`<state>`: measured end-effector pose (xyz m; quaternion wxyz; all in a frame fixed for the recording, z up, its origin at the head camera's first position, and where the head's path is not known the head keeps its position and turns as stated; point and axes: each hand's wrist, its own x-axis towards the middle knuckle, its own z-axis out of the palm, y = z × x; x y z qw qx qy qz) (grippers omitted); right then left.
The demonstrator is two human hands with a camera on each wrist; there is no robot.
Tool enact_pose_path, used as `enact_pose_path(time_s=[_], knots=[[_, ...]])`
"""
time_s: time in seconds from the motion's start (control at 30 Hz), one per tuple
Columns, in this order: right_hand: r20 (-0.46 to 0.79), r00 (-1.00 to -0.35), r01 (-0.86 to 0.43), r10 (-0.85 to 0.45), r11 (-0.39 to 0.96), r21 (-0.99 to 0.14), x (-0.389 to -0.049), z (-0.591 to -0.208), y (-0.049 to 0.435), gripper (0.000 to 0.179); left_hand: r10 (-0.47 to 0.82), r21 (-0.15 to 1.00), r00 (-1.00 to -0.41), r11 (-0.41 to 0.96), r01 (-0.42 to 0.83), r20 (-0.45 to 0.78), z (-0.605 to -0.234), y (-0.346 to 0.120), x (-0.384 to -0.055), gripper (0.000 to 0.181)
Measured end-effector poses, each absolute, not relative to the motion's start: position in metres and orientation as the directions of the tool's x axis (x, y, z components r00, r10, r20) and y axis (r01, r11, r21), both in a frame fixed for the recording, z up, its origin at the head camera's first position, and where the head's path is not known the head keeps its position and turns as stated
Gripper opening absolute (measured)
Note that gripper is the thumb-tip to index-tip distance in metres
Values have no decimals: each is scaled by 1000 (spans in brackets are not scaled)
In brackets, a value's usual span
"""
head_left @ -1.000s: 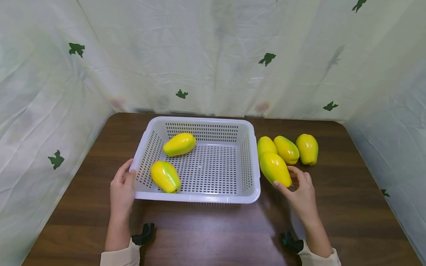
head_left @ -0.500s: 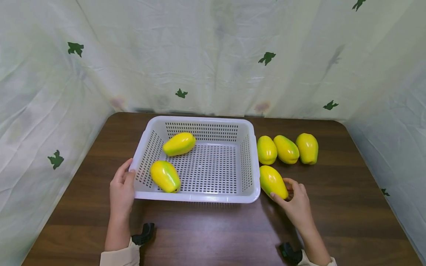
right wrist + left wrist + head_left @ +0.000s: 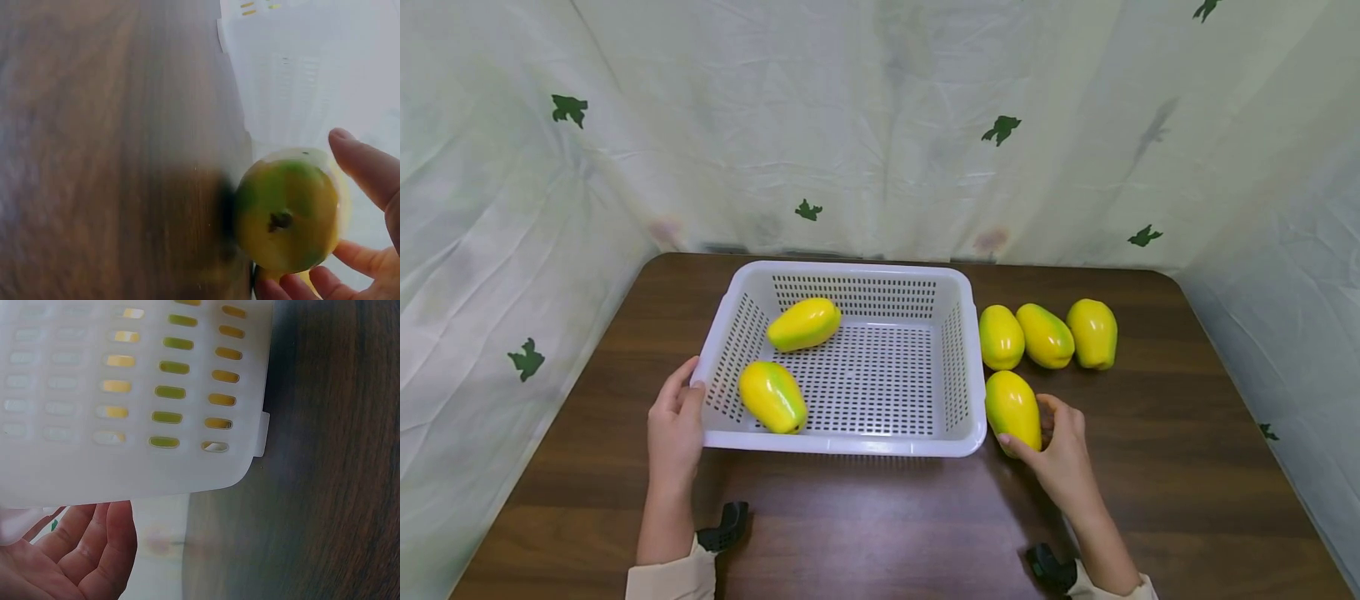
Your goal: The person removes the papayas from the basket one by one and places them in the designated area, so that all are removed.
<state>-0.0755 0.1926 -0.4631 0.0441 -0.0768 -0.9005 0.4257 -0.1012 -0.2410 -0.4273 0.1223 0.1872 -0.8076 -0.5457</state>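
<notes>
A white slotted plastic basket (image 3: 842, 444) holds two yellow-green papayas, one (image 3: 805, 324) toward the back and one (image 3: 772, 397) at the front left. My left hand (image 3: 675, 429) grips the left rim; the left wrist view has its curled fingers (image 3: 94, 550) by the basket's edge. Just outside the right wall lies another papaya (image 3: 1013, 410), with my right hand (image 3: 1063, 454) around its near right side. Its dark-spotted end (image 3: 284, 215) faces the right wrist camera, between the thumb (image 3: 365, 164) and the fingers below.
Three more papayas stand in a row behind my right hand: one by the basket (image 3: 1002, 337), a middle one (image 3: 1045, 336) and a right one (image 3: 1092, 334). The brown wooden table (image 3: 857, 529) meets a pale curtain (image 3: 887, 150) at the back.
My right hand has brought its papaya toward me, away from the back row, and turned it more upright along the basket wall. The left hand and basket have stayed put.
</notes>
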Motion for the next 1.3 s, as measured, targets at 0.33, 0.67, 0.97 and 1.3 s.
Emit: enact_pose_path(time_s=[0.33,0.67,0.97,1.3], knots=[[138,-978,-12,157,618,-786,-77,-461,191,71,-445,922,-894,330,-205,-40,-422,-238,-100,44],[308,-940,-168,146,588,-791,-85,-443,192,60,-437,925,-896,303,-230,-80,-419,-237,-99,43],[493,-855,-344,163,534,-772,-93,-417,189,53,-441,928,-896,310,-205,-51,-421,-237,-100,43],[594,-798,-478,104,491,-728,-105,-383,180,52,-440,931,-897,310,-193,-39,-420,-237,-99,44]])
